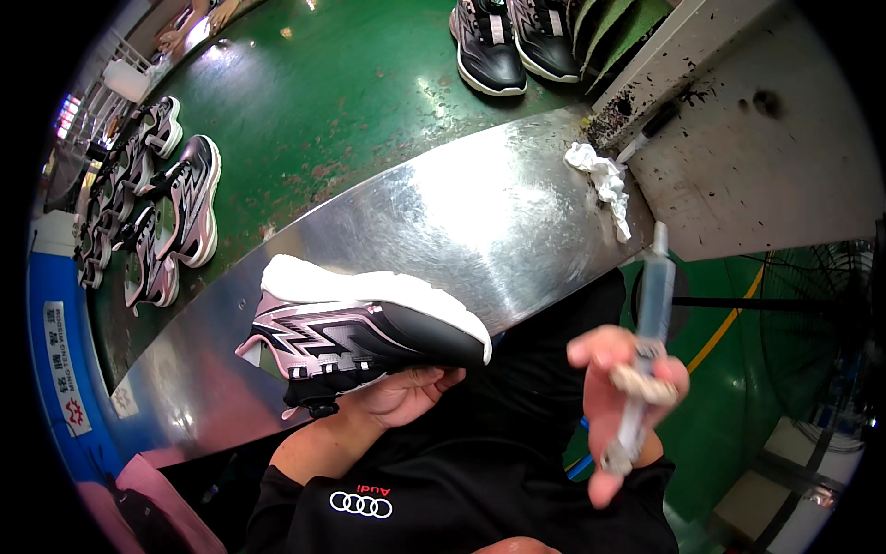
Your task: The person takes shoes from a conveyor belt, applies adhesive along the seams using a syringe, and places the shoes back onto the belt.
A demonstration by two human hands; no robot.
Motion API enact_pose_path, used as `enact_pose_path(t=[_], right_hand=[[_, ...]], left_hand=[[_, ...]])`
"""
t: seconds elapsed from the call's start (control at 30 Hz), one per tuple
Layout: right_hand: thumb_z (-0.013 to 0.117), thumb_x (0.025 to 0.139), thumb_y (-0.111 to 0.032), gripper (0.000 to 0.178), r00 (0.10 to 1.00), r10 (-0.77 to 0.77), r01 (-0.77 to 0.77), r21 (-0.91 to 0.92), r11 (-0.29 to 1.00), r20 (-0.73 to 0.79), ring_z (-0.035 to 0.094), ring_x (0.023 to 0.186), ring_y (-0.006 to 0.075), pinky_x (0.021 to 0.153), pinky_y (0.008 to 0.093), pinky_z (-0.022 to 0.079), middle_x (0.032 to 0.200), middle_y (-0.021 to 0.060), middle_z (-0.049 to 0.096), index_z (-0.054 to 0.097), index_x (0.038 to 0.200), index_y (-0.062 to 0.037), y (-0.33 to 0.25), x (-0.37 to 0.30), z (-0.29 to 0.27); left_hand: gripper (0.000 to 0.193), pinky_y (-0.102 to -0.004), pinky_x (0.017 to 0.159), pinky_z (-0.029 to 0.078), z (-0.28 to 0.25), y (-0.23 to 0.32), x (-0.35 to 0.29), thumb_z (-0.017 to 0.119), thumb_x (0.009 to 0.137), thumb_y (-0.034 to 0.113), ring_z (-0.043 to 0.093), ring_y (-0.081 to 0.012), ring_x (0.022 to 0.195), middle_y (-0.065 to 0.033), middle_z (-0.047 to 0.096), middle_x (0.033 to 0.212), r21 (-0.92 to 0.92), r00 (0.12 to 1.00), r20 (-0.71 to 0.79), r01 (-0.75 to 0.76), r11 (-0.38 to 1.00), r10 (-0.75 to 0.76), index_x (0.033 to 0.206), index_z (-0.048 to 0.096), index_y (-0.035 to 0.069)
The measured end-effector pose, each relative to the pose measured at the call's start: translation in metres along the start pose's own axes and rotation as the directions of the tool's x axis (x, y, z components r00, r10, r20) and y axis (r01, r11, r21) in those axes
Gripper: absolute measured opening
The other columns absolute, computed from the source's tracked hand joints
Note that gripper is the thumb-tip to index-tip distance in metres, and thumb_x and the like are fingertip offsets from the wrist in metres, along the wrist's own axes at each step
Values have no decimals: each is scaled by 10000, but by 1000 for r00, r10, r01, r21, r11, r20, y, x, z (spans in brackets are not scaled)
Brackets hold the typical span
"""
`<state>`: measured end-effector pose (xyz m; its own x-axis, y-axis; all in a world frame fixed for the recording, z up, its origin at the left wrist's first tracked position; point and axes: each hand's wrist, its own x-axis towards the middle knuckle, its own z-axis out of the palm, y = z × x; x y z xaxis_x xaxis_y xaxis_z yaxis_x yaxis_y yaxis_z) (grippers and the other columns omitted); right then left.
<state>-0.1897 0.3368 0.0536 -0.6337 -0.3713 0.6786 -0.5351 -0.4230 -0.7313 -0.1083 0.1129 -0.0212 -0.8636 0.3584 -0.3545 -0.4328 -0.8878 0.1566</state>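
Observation:
My left hand (406, 395) is closed on a pink, black and white sneaker (346, 337), gripping it from below. The sneaker lies on its side over the near metal edge, its white sole facing away from me and its black toe to the right. A clear plastic syringe (656, 291) is in my right hand (602, 397), nozzle pointing up and away. Two fingers wrap its barrel near a beige band, and my thumb is at the plunger end. The syringe is well apart from the sneaker, to its right.
Beyond the shiny metal strip (397, 217) runs a green work surface (314, 102). Several similar sneakers (189, 198) stand at the left, and a dark pair (494, 55) at the far right. Crumpled white tissue (602, 180) lies by a grey metal panel (748, 157). Another person's hand (221, 14) shows far left.

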Motion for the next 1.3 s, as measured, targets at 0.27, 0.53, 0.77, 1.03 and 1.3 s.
enact_pose_path(t=[0.27,0.53,0.77,1.03,1.3], right_hand=[[779,624,-551,954,939,285,-49,-745,666,193,414,1223,392,991,521,257,1205,176,456,305,1276,-41,57,-25,-24],[775,593,-547,932,901,319,-16,-713,701,293,473,991,298,896,443,287,1094,123,486,352,1256,-46,48,-15,-26],[781,600,-537,876,888,363,-69,-696,714,284,451,993,319,886,419,326,1078,156,468,429,1210,-14,42,-4,-27],[828,562,-397,830,782,522,-82,-775,627,340,508,856,309,745,371,440,1005,130,535,469,1214,-29,24,27,-46],[788,574,-406,756,707,596,64,-874,481,380,506,809,242,667,329,453,867,74,488,509,1182,-55,35,48,-61]], left_hand=[[642,-471,1006,404,-10,-1,-90,651,798,97,466,-327,1219,-153,480,1295,82,983,-159,-74,994,86,1367,355,53],[799,-403,972,440,17,41,-128,729,679,117,551,-284,1117,-186,514,1235,405,885,-240,-282,869,399,1335,307,-59],[397,-378,952,457,36,141,60,507,932,190,569,-275,1073,-170,549,1186,577,880,-49,-361,732,472,1240,428,-48],[285,-353,740,548,31,158,44,502,927,176,627,-272,891,-181,585,975,719,846,-121,-285,634,519,1143,431,5],[543,-305,922,414,-83,232,-113,581,862,6,510,-191,1060,-118,474,1177,961,169,44,-275,4,985,1318,287,6]])
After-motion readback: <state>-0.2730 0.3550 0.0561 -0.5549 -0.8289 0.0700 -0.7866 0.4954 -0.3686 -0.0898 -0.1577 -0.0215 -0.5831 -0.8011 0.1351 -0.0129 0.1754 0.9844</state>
